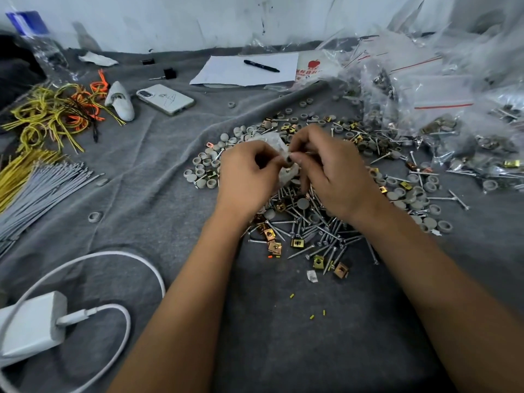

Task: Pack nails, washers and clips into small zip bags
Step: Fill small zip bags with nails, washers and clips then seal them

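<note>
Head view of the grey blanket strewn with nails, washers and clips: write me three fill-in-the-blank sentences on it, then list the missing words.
1. The black marker pen lies on a white sheet of ____.
2. Both hands, the left hand and the right hand, hold a small clear zip ____ above the pile of steel nails.
3. The white charging cable plugs into a white ____ at lower left.

Missing words: paper; bag; charger

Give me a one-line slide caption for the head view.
Left hand and right hand pinch a small zip bag above a pile of nails, washers and clips on grey cloth.
</note>
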Demonstrator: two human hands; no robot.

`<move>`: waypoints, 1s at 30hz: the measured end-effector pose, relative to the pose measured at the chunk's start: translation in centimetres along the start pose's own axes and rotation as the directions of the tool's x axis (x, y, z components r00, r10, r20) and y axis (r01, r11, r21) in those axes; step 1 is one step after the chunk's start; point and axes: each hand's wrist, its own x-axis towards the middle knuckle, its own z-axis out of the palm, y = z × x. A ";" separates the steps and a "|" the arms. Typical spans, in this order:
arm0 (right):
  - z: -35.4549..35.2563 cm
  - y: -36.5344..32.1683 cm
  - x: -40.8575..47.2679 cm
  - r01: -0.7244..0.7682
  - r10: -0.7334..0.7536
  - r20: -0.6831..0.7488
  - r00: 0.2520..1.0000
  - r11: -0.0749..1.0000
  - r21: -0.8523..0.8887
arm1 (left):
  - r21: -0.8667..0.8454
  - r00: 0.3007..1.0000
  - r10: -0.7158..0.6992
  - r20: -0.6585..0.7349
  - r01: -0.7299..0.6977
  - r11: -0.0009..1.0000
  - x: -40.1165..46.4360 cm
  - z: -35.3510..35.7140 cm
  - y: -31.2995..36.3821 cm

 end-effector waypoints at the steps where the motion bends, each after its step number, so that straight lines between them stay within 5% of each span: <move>1: -0.1 0.1 0.0 -0.014 0.014 0.008 1.000 1.000 -0.009 | -0.049 0.999 -0.037 -0.016 0.037 0.998 0.0 0.0 0.1; 8: -0.3 0.6 0.1 -0.060 0.060 -0.001 0.998 0.996 -0.065 | -0.188 0.989 -0.101 -0.104 0.080 0.979 -0.3 -0.2 0.9; 17: -1.2 0.4 0.2 0.009 -0.007 -0.188 0.982 1.000 0.008 | -0.131 0.973 -0.165 -0.163 0.145 0.981 -0.1 0.2 0.2; 20: -2.3 0.8 0.2 0.018 -0.017 0.016 1.000 0.996 -0.084 | -0.123 0.970 -0.174 -0.167 0.155 0.980 -0.1 0.3 0.0; 24: -2.9 1.6 0.2 -0.057 0.125 0.397 0.909 0.982 -0.179 | -0.102 0.968 -0.178 -0.177 0.162 0.982 0.0 0.5 -0.2; 30: -2.7 1.7 0.3 -0.088 0.119 0.438 0.891 0.992 -0.089 | -0.099 0.978 -0.143 -0.154 0.128 0.987 0.1 0.8 -0.4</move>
